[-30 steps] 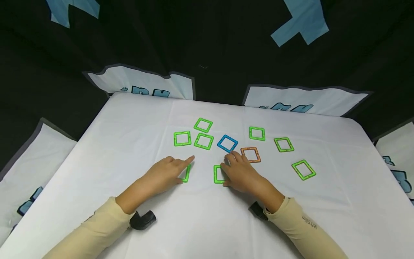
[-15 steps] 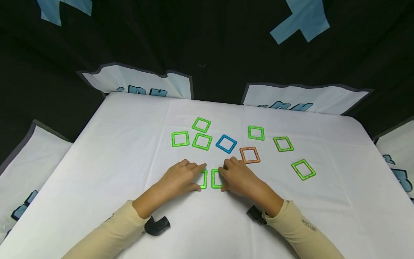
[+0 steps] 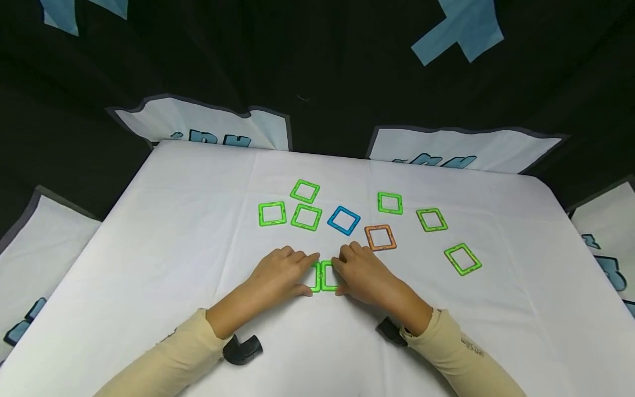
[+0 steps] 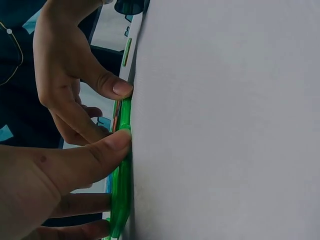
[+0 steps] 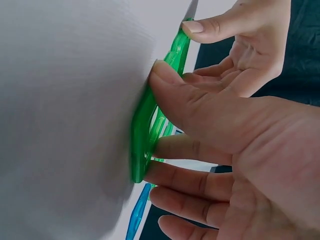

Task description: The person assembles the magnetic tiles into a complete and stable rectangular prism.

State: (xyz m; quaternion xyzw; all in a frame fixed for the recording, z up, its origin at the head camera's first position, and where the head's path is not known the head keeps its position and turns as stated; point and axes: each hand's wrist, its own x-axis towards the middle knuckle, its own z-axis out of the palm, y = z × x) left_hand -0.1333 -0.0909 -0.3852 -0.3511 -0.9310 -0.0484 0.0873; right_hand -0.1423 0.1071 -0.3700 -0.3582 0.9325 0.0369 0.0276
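My left hand grips a green square magnetic tile between thumb and fingers, flat on the table. Across from it, my right hand pinches a second green magnetic tile the same way. The facing edges of the two tiles meet, and the hands cover their outer parts. From the left wrist, the left tile shows edge-on under the thumb. The right wrist view has the right tile beneath the right thumb. Just beyond the hands lie a blue tile and an orange tile.
Three green tiles lie at the back left, one of them a green tile. Three more spread to the right, including another green tile. All rest on a white-covered table, with a black curtain behind.
The left hand has moved right, sliding its tile up to the right one until their edges met. The right hand has shifted slightly left and nearer, still holding its tile.
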